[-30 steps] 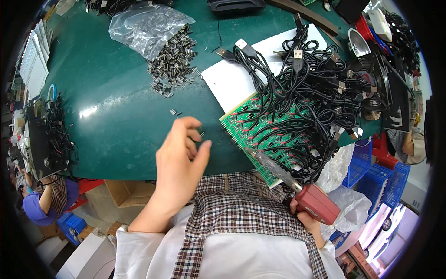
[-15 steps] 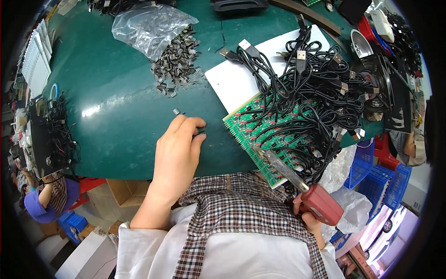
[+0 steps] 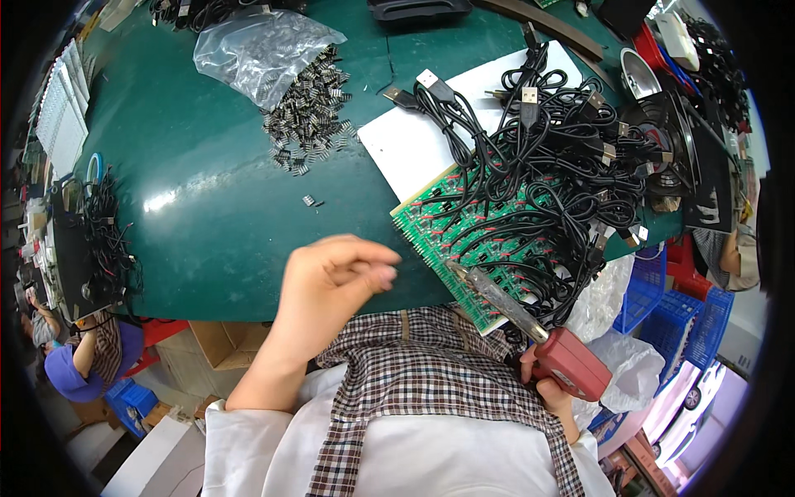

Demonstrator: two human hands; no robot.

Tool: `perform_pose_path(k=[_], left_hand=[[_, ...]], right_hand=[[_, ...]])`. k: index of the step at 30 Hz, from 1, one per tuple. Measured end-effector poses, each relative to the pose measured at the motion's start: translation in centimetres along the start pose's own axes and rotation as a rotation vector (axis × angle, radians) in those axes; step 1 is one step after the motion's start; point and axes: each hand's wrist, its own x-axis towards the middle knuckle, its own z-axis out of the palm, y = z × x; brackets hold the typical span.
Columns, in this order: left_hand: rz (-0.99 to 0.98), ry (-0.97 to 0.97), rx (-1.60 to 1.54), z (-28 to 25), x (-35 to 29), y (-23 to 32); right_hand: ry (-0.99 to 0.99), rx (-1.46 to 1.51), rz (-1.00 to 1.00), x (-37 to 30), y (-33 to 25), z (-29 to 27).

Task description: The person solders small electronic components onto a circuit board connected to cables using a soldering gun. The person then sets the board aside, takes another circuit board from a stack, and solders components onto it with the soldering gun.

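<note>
My left hand hovers over the near part of the green table, thumb and forefinger pinched together and blurred. The small pinned part they close on is hidden by the fingertips. My right hand is wrapped round the red handle of a soldering gun. Its metal barrel points up and left, with the tip over the near edge of a green circuit board panel. Black USB cables lie bundled across that panel. A pair of loose small parts lies beyond my left hand.
A clear plastic bag spills a heap of small pinned parts at the back. White board lies under the cables. A fan and metal dish stand at right, blue crates below. Another person is at far left.
My left hand has moved right and nearer to me, toward the circuit boards, and the pinned part at its fingertips has left the table. My right hand and the soldering gun have stayed put.
</note>
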Motion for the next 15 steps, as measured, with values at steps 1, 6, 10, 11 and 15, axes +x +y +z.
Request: perform_pose_path(k=[1, 6, 10, 11, 15], left_hand=[[-0.113, -0.119, -0.233, 0.3, -0.2, -0.1], [-0.253, -0.186, -0.417, 2.2, -0.8, -0.3], [-0.163, -0.119, -0.390, 3.2, -1.3, -0.6], [-0.139, -0.079, -0.362, 3.4, -1.6, -0.4], [-0.114, -0.034, -0.332, 4.0, -1.7, 0.1]], right_hand=[[0.021, 0.013, -0.001, -0.1, 0.0, 0.1], [-0.007, 0.040, 0.084, 0.5, -0.8, 0.0], [-0.017, -0.026, 0.099, 0.2, -0.7, -0.4], [-0.027, -0.036, 0.113, 0.2, -0.6, -0.5], [0.002, 0.000, 0.097, -0.4, -0.1, -0.7]])
